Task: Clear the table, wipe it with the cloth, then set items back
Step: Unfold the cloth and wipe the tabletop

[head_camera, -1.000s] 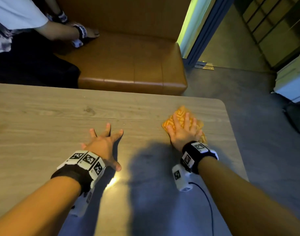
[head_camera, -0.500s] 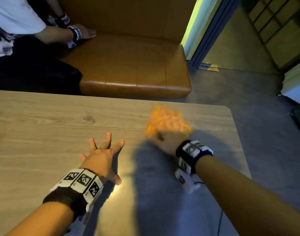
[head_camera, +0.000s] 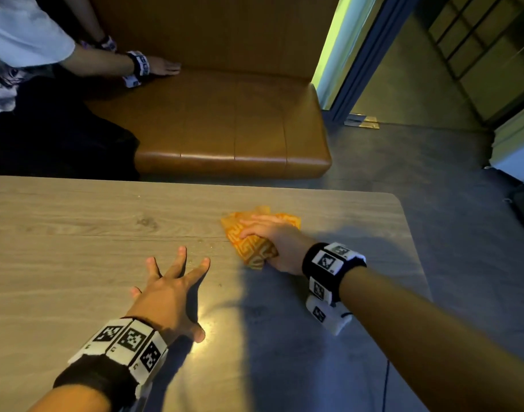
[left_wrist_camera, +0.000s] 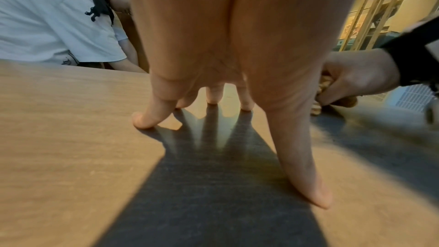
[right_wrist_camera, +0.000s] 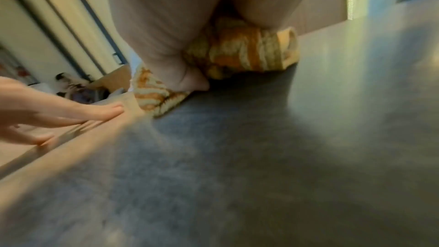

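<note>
An orange patterned cloth [head_camera: 254,251] lies bunched on the wooden table [head_camera: 76,233], right of centre. My right hand [head_camera: 266,233] rests on top of it, fingers pointing left and curled round the fabric. In the right wrist view the cloth [right_wrist_camera: 237,52] is squeezed under my palm, with the thumb pressing a fold down. In the left wrist view my right hand [left_wrist_camera: 356,76] grips the cloth [left_wrist_camera: 318,108]. My left hand [head_camera: 171,281] is spread flat, its fingertips [left_wrist_camera: 142,121] on the tabletop just left of the cloth, holding nothing.
A brown leather bench [head_camera: 225,123] stands beyond the table. Another person [head_camera: 22,40] sits at its left end with a hand [head_camera: 162,68] on the seat. The table's rounded right corner [head_camera: 397,203] borders grey floor [head_camera: 463,248]. Small crumbs [head_camera: 207,254] lie near my left fingertips.
My right hand has slid the cloth leftward from near the table's right side towards the middle, turning so the fingers point left. My left hand has stayed spread in place.
</note>
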A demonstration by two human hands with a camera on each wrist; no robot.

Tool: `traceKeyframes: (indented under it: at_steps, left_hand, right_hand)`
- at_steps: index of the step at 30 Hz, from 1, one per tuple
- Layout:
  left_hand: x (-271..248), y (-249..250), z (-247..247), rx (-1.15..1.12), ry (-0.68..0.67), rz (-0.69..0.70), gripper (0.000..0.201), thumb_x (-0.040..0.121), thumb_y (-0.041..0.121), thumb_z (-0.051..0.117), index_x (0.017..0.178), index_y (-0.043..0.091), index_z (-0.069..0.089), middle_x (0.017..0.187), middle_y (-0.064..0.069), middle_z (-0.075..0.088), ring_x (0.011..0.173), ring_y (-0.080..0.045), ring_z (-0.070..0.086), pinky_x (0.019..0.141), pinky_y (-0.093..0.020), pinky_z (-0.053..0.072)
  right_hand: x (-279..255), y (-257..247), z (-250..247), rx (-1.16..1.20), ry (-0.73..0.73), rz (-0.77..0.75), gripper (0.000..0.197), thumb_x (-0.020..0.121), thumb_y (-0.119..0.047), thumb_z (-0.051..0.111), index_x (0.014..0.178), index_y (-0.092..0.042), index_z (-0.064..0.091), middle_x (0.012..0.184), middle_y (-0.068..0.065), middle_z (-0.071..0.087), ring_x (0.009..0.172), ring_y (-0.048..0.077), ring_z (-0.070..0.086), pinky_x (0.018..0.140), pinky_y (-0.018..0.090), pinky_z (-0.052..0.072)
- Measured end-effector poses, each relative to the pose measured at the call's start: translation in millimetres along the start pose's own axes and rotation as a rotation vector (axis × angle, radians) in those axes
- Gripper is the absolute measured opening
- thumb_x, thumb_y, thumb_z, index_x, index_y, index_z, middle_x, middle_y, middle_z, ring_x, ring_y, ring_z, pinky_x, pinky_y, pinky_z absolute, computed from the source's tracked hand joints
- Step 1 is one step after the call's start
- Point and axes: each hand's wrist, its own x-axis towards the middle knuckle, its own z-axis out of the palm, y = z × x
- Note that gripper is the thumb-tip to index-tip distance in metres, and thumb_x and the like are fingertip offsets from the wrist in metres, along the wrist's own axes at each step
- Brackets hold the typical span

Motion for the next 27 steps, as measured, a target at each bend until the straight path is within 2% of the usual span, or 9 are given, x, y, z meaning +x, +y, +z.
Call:
traceKeyframes:
  at_steps: [3, 5, 6, 8, 12, 16, 19, 23, 27]
  left_hand:
    - [-0.1, 0.7, 0.7, -0.011, 0.005, 0.002, 0.13, 0.059, 0.047, 0.087, 0.148, 0.053, -0.008, 0.157, 0.012, -0.027, 0.143, -0.046, -0.021, 0.107, -0.073, 0.018]
    - [-1.1, 1.7, 0.4, -0.011, -0.007, -0.007, 0.13, 0.06, 0.046, 0.087, 0.147, 0.054, -0.007, 0.157, 0.013, -0.027, 0.143, -0.046, -0.022, 0.107, -0.073, 0.017]
    - [-1.9, 2.2, 0.0, -0.011, -0.017, -0.013, 0.129, 0.06, 0.046, 0.088, 0.147, 0.054, -0.007, 0.157, 0.013, -0.028, 0.143, -0.045, -0.022, 0.107, -0.073, 0.017]
    - [-1.5, 2.1, -0.2, -0.009, -0.025, -0.016, 0.129, 0.06, 0.046, 0.088, 0.147, 0.055, -0.007, 0.157, 0.014, -0.028, 0.143, -0.044, -0.022, 0.108, -0.072, 0.015]
    - [0.8, 2.5, 0.0, 0.011, -0.02, -0.021, 0.13, 0.059, 0.047, 0.088, 0.147, 0.055, -0.007, 0.157, 0.014, -0.028, 0.143, -0.044, -0.022, 0.108, -0.071, 0.016]
    - [1.3, 0.7, 1.5, 0.043, 0.002, -0.015, 0.131, 0.057, 0.049, 0.089, 0.147, 0.054, -0.005, 0.159, 0.013, -0.022, 0.143, -0.047, -0.018, 0.109, -0.072, 0.02]
    - [3.0, -1.1, 1.6, 0.058, 0.023, 0.008, 0.134, 0.054, 0.051, 0.089, 0.148, 0.052, -0.005, 0.16, 0.008, -0.021, 0.141, -0.051, -0.018, 0.11, -0.07, 0.021]
    - [-10.0, -2.9, 11.4, 0.063, 0.116, 0.022, 0.125, 0.059, 0.057, 0.085, 0.152, 0.044, 0.003, 0.162, -0.001, -0.013, 0.144, -0.05, -0.008, 0.113, -0.064, 0.022]
    - [-52.3, -9.7, 50.2, 0.115, 0.195, 0.098, 0.118, 0.059, 0.066, 0.079, 0.15, 0.044, 0.006, 0.161, -0.002, -0.008, 0.142, -0.046, 0.007, 0.11, -0.061, 0.03]
  right_hand:
    - [-4.3, 24.6, -22.5, 0.166, 0.068, 0.145, 0.07, 0.079, -0.006, 0.073, 0.14, -0.022, 0.042, 0.12, -0.017, 0.052, 0.106, -0.009, 0.05, 0.094, 0.006, 0.036]
    - [0.6, 53.5, -40.4, 0.23, 0.187, 0.238, 0.05, 0.08, -0.002, 0.068, 0.124, -0.02, 0.053, 0.1, -0.018, 0.054, 0.08, -0.007, 0.055, 0.074, 0.002, 0.04]
    - [2.3, 63.6, -49.1, 0.217, 0.271, 0.351, 0.05, 0.079, -0.002, 0.065, 0.125, -0.021, 0.056, 0.104, -0.011, 0.061, 0.089, -0.002, 0.06, 0.079, 0.004, 0.042]
    - [4.0, 75.2, -50.6, 0.063, 0.288, 0.486, 0.06, 0.078, -0.008, 0.065, 0.133, -0.03, 0.054, 0.132, 0.001, 0.057, 0.125, 0.019, 0.052, 0.104, 0.024, 0.04]
    - [-19.0, 65.4, -26.7, 0.264, 0.092, 0.316, 0.061, 0.08, -0.001, 0.068, 0.131, -0.032, 0.055, 0.148, 0.002, 0.044, 0.145, 0.02, 0.026, 0.116, 0.027, 0.02]
    - [-69.0, 31.3, 11.7, 0.179, -0.025, 0.188, 0.053, 0.084, -0.003, 0.067, 0.131, -0.025, 0.059, 0.151, 0.006, 0.042, 0.148, 0.026, 0.02, 0.12, 0.05, 0.014]
    - [-116.6, -5.9, 39.0, 0.11, -0.055, 0.209, 0.064, 0.081, 0.004, 0.063, 0.138, -0.025, 0.054, 0.157, 0.004, 0.032, 0.148, 0.025, 0.017, 0.121, 0.044, 0.012]
    - [-199.5, -54.2, 90.9, 0.269, -0.074, 0.203, 0.07, 0.076, 0.003, 0.07, 0.134, -0.034, 0.057, 0.157, -0.003, 0.031, 0.148, 0.018, 0.018, 0.121, 0.045, 0.015]
    - [-250.1, -105.6, 90.2, 0.461, -0.075, 0.122, 0.051, 0.075, -0.008, 0.068, 0.125, -0.017, 0.065, 0.146, 0.002, 0.049, 0.138, -0.005, 0.03, 0.119, 0.035, 0.025]
